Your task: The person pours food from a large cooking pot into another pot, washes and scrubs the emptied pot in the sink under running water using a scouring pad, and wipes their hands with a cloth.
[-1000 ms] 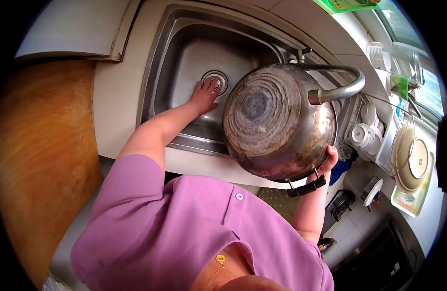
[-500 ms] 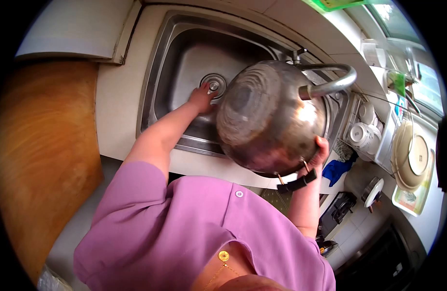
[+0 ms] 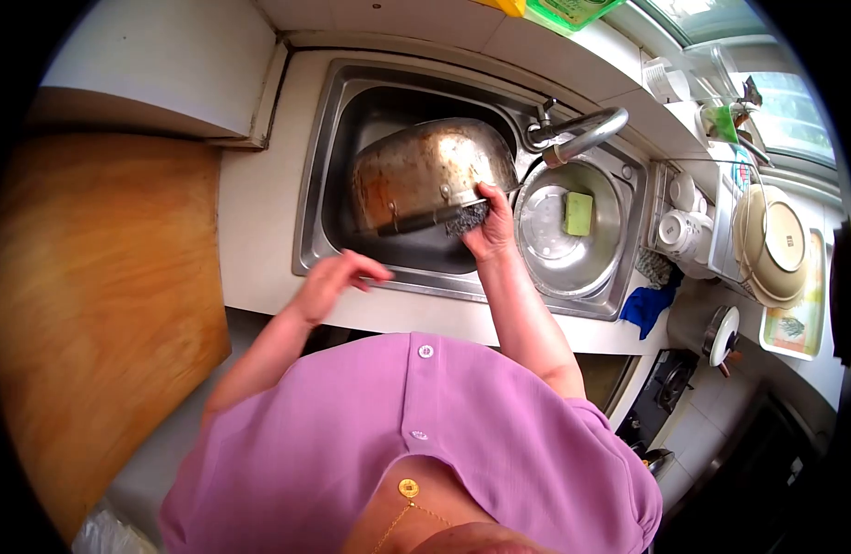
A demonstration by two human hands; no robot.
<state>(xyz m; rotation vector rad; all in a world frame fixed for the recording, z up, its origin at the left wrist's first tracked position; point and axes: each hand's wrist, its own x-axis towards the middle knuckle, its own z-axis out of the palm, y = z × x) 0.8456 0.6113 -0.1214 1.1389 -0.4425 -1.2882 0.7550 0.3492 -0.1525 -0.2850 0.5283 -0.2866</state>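
A large stained steel pot [image 3: 430, 171] is tipped on its side in the left basin of the steel sink [image 3: 317, 198], its rim towards me. My right hand [image 3: 492, 226] grips the pot near its rim, thumb against the outer wall. A dark mesh scouring pad [image 3: 468, 218] shows between that hand and the pot; whether the fingers also hold it I cannot tell. Over the sink's front edge is my left hand [image 3: 333, 284], fingers stretched out, holding nothing and apart from the pot. The drain is hidden behind the pot.
In the right basin sits a metal bowl [image 3: 536, 254] with a green sponge [image 3: 579, 213]. The faucet [image 3: 592, 134] arches above it. Further right are a dish rack with cups [image 3: 679, 231], a blue cloth [image 3: 645, 309] and stacked plates [image 3: 767, 240]. A wooden board [image 3: 112, 305] stands at left.
The pot has been lowered and turned into the left basin, uncovering the bowl and sponge. My left hand has come back from the drain to the sink's front edge.
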